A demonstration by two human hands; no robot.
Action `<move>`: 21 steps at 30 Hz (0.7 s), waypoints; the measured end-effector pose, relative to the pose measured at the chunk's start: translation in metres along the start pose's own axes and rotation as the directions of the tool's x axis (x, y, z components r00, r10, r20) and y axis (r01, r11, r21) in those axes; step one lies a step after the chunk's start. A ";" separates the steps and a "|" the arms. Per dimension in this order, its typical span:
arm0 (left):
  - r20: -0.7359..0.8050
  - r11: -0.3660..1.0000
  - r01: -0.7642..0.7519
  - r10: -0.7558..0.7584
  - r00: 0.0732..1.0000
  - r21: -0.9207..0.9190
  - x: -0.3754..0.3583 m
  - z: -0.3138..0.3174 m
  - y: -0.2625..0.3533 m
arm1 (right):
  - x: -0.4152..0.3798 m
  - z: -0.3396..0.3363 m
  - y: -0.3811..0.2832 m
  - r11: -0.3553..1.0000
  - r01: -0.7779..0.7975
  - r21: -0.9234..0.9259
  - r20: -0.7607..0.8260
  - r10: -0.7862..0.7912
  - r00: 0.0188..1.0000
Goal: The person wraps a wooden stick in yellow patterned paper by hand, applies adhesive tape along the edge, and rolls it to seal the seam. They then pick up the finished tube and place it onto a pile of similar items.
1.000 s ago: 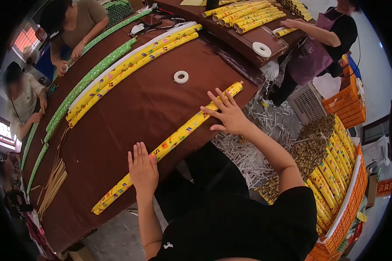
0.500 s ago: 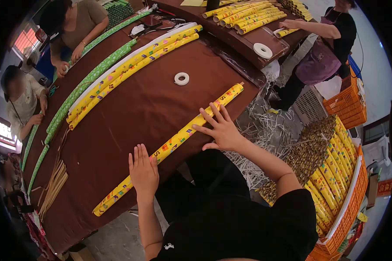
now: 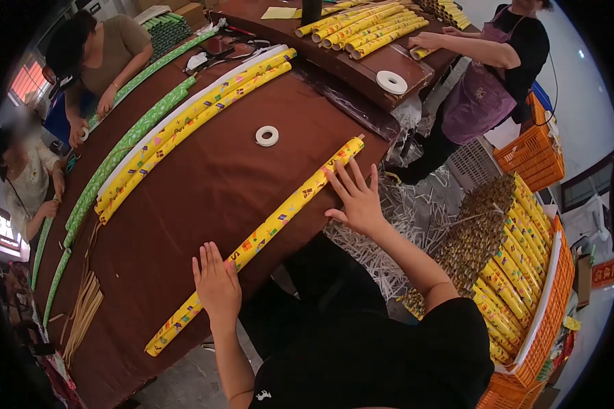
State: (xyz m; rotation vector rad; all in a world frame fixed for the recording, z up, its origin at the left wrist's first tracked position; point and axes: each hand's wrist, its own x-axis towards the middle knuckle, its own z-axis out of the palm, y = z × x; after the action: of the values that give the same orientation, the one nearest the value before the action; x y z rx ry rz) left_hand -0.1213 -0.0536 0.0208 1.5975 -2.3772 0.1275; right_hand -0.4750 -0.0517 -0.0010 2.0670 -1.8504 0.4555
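Note:
A long roll of yellow patterned wrapping paper (image 3: 269,230) lies diagonally along the near edge of the brown-covered table (image 3: 198,211). My left hand (image 3: 217,283) rests flat across its lower half, fingers straight. Near the roll's upper end, my right hand (image 3: 359,201) has its fingers spread, the tips touching the paper. Neither palm closes round the roll. A thin stick-like tip pokes from the upper end. Beyond the roll sits a white roll of tape (image 3: 267,135).
Yellow rolls (image 3: 205,119) and a green roll (image 3: 123,160) lie further across the table. Thin brown strips (image 3: 84,310) are at the left. An orange basket (image 3: 549,307) of yellow rolls stands right, beside paper shreds (image 3: 382,252). Co-workers (image 3: 123,48) work around the tables.
The view has shifted slightly, so most things appear a little lower and further left. Both hands remain on the yellow roll; the right fingers now reach less far across it.

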 end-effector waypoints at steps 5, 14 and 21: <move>0.018 1.000 0.015 -0.014 1.000 -0.016 0.002 -0.003 0.002 | 0.000 -0.001 -0.013 0.967 0.095 0.237 -0.010 -0.096 0.995; 0.014 1.000 0.003 -0.003 1.000 0.001 0.000 -0.001 0.000 | 0.004 0.007 -0.024 0.947 0.234 0.219 0.027 -0.246 0.969; 0.007 1.000 0.007 -0.007 1.000 -0.006 -0.001 -0.002 0.003 | 0.009 0.003 -0.015 0.901 0.279 0.333 -0.089 -0.265 0.960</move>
State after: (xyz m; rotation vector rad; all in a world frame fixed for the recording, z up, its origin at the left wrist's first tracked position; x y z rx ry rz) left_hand -0.1228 -0.0511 0.0231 1.6064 -2.3744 0.1136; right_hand -0.4593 -0.0592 0.0000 2.4751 -1.5056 0.7851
